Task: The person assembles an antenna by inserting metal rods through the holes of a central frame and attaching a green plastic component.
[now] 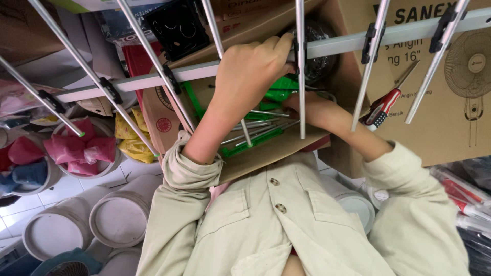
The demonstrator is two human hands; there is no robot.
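- The cardboard fan box (450,102) walls in our right side; little open room there.
- The antenna boom (204,70) crosses overhead with 7 rods; our left hand (250,76) has its fingers clamped on it by 1 rod (300,66); we judge fitting is under way.
- Our right hand (307,108) sits among green parts (266,115); its fingers are hidden, so we cannot tell their state.
- The screwdriver (384,106) lies just beside; reaching it means threading between rods.

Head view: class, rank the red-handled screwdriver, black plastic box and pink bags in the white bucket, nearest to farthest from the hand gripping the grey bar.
1. Black plastic box, above and to the side of the gripping hand.
2. Red-handled screwdriver, other side, against the cardboard.
3. Pink bags, far edge, in the bucket.
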